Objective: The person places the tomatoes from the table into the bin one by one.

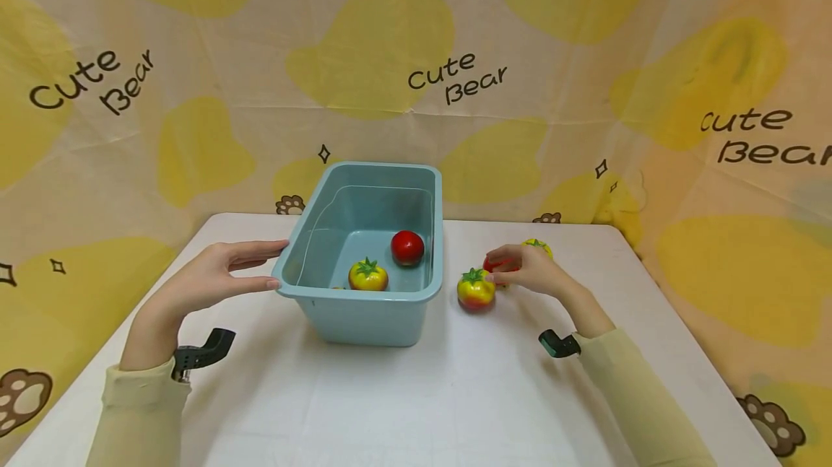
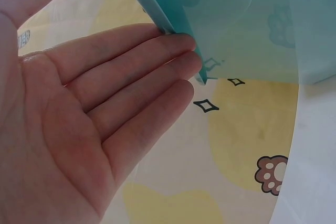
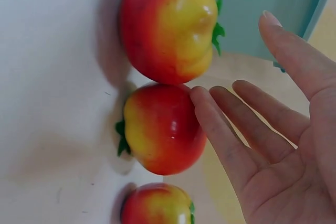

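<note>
Pale blue plastic forms the tub (image 1: 364, 308), which stands on the white surface (image 1: 416, 395) with water in it; a red tomato (image 1: 407, 247) and a yellow-red tomato (image 1: 367, 275) sit inside. At the tub's left rim the left hand (image 1: 211, 279) is spread, its grip open: the fingers (image 2: 131, 72) lie straight and nearly together, their tips touching the rim's edge, while the thumb reaches toward the corner.

Right of the tub, three more tomatoes sit close together on the surface. The right hand (image 1: 529, 268) reaches over the middle tomato (image 3: 163, 129), grip loose and open, the fingers (image 3: 220, 124) only slightly bent; one fingertip rests against its red skin and nothing is clasped. The nearest tomato (image 1: 476, 290) lies just beside the tub wall, and the far tomato (image 1: 536, 245) peeks out behind the hand.
</note>
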A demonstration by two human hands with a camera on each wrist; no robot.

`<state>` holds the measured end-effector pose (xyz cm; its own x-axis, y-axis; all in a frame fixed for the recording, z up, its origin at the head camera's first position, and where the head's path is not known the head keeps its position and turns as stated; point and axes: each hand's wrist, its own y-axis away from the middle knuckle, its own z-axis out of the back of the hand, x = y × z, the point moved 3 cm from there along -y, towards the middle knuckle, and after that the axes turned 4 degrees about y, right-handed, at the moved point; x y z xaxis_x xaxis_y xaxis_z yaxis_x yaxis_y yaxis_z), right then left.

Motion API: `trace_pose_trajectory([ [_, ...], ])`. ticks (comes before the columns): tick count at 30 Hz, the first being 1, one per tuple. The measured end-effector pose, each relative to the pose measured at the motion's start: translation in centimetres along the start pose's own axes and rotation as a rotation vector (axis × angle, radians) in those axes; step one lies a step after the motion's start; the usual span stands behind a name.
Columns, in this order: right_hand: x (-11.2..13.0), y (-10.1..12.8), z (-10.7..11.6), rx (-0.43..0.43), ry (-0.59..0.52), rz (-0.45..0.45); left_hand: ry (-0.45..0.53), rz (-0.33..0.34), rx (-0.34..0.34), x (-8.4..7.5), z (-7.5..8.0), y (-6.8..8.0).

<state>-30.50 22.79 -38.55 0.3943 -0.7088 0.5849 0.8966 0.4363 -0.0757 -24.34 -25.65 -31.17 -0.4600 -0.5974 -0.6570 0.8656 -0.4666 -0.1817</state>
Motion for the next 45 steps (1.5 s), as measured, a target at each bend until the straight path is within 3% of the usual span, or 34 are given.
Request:
trace_pose_trajectory([
  [17, -0.5, 0.4, -2.0, 0.041, -0.044, -0.053, -0.018, 0.002, -0.006, -0.2, 0.0, 0.1],
  [26, -0.2, 0.5, -3.3, 0.049, -0.010, -0.073, -0.005, 0.001, -0.004, -0.1, 0.0, 0.0],
  [37, 0.4, -0.1, -4.3, 0.044, -0.018, -0.033, -0.011, -0.003, -0.008, -0.3, 0.0, 0.0],
  [45, 0.9, -0.1, -4.8, 0.051, -0.009, -0.060, -0.010, 0.005, -0.009, -0.3, 0.1, 0.1],
])
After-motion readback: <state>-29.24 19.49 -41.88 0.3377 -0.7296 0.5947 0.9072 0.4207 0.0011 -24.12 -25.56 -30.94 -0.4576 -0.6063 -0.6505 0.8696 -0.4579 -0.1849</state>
